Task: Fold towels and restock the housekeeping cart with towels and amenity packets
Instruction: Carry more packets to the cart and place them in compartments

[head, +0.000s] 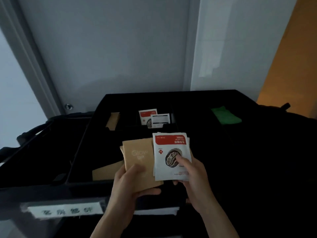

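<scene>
Currently at the amenity-restock stage. Both hands are over the near edge of the black cart organizer. The left hand grips a small stack of kraft-brown packets, thumb on top, fingers curled under; the top one reads "Glow up". The right hand pinches a few white-and-red sachets, thumb pressed on the printed picture, fingers beneath. The two bundles overlap at their inner edges, the white sachets lying on top of the brown.

State of stock, as far as visible:
- One far compartment holds a brown packet standing on edge.
- The next compartment to the right holds two or so white sachets, one showing its red front, one its printed back.
- A green folded cloth lies at the far right; whether it is a towel I cannot tell.
- A brown packet or card lies flat in the near compartment, just beside the left hand.
- A white label strip on the cart's front edge is too blurred to read.

Judgement: the compartments are only thinly filled, so restocking is early to midway. Both handfuls remain to be sorted into matching compartments. No folded towels show on the cart; that part cannot be assessed.
</scene>
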